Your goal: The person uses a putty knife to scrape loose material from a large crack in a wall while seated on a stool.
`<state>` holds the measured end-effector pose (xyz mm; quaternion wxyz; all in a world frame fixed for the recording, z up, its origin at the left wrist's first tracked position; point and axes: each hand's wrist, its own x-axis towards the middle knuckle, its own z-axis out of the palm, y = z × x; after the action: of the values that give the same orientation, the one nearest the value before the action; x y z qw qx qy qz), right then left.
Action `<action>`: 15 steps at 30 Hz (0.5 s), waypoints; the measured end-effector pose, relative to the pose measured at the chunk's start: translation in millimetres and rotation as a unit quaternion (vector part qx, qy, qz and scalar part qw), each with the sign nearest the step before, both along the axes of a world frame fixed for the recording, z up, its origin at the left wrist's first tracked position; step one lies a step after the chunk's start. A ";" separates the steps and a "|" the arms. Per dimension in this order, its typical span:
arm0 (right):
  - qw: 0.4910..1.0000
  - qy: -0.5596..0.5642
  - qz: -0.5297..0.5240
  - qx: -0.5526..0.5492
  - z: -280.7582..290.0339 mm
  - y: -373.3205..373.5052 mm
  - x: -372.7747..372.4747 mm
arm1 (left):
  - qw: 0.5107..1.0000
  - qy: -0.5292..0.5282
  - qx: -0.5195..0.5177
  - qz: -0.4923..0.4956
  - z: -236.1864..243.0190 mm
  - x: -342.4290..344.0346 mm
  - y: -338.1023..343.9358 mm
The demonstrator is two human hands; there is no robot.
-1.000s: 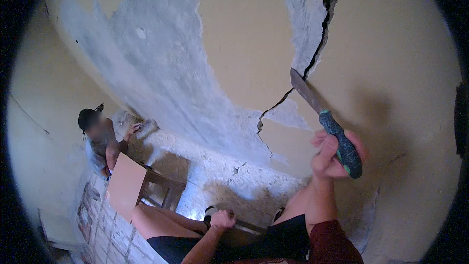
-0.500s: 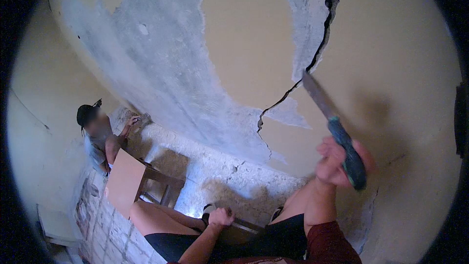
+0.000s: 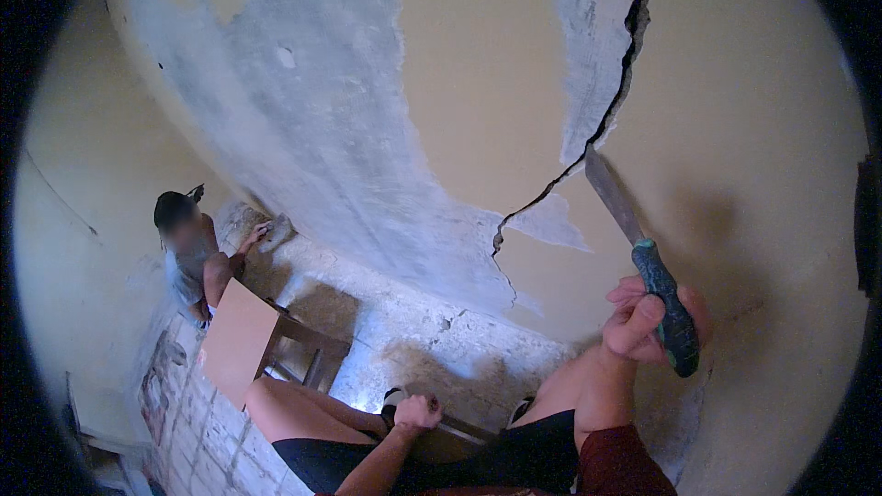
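My right hand (image 3: 638, 320) grips a putty knife by its dark green handle (image 3: 665, 308). Its greyish blade (image 3: 613, 195) points up and left, and the tip meets the edge of a long dark crack (image 3: 606, 119) in the wall. The crack runs from the top right down to a thin line low on the plaster. Low in the middle, between my knees, my left hand (image 3: 418, 411) is closed near a flat narrow strip (image 3: 464, 432). What its fingers hold is mostly hidden.
A yellowish wall (image 3: 482, 83) with grey-white bare patches (image 3: 303, 83) rises ahead. To the left, another person (image 3: 193, 257) crouches with one hand at the wall's base. A wooden chair (image 3: 241, 335) stands between us on the worn tiled floor (image 3: 216, 432).
The view has shifted slightly, so the wall sits a little lower and further right. The putty knife's tip stays at the crack; my right-hand fingers have settled on its handle.
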<state>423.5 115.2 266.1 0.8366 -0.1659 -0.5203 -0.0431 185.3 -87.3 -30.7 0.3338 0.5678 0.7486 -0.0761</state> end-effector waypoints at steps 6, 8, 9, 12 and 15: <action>0.997 -0.064 0.020 -0.026 -2.7 6.3 5.4 | 1.000 0.003 -0.019 0.004 0.3 -1.0 -0.9; 0.996 -0.082 0.001 -0.027 -8.3 4.5 18.1 | 1.000 0.001 -0.019 -0.006 -0.1 0.6 2.4; 0.995 -0.092 -0.009 -0.027 -9.2 4.8 19.5 | 1.000 0.001 -0.019 -0.011 0.8 0.5 2.2; 0.988 -0.127 -0.017 -0.085 -12.2 11.9 7.3 | 0.999 0.016 -0.031 -0.015 8.5 7.2 3.7; 0.996 -0.072 0.011 -0.051 2.0 -5.1 5.1 | 1.000 0.000 -0.001 0.002 -2.2 -1.0 -2.8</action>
<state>428.6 110.1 268.0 0.7877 -0.1993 -0.5826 -0.0188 184.3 -90.1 -33.0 0.3347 0.5657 0.7498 -0.0759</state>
